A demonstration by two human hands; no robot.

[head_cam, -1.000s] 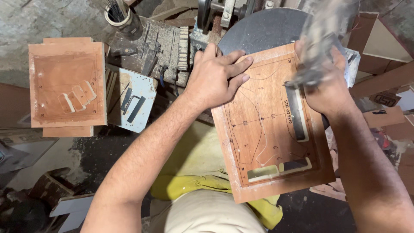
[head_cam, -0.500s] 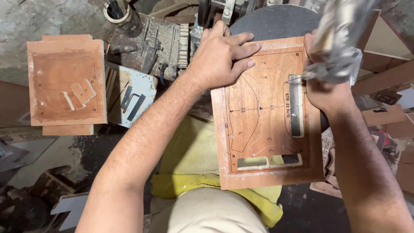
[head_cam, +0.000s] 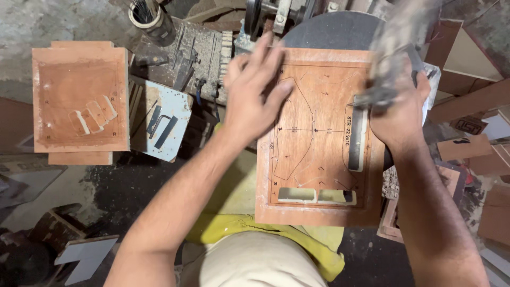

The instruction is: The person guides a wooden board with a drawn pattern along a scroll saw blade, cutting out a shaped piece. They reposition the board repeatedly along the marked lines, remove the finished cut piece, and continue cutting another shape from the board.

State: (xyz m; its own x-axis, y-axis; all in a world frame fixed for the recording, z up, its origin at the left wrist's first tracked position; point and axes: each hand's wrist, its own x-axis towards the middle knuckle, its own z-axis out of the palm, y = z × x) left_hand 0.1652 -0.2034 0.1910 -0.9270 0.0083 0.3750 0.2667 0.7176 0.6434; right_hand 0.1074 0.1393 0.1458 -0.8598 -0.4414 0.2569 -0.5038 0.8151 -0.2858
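At the far left, a square reddish-brown wooden board (head_cam: 79,98) with a shallow recessed panel is seen lying flat, with 3 small pale wooden blocks (head_cam: 93,114) resting side by side in its recess. Just right of it, a pale blue painted sheet (head_cam: 162,125) with 2 dark slots is laid at a slant. Above that, a round tin holding thin dark rods (head_cam: 146,16) stands beside a grey, dust-covered machine block (head_cam: 199,53).

The left hand (head_cam: 255,98) is spread flat, its fingers (head_cam: 273,58) apart and blurred, and is pressed on the upper left part of a large rectangular reddish-brown plywood template (head_cam: 319,143). The template is marked with pencilled curves and is cut with a long slot near its right edge and 2 rectangular openings near its lower edge. It lies in front of the person, its top edge over a dark grey round disc (head_cam: 334,29) and its lower edge above a yellow cloth (head_cam: 234,228) across the lap.

The right hand (head_cam: 398,114) is placed at the template's upper right edge, its fingers closed around a blurred grey metal tool (head_cam: 396,58) held over the long slot; the tool's exact kind cannot be told.

At the far right, loose brown wooden offcuts (head_cam: 467,106) are piled.
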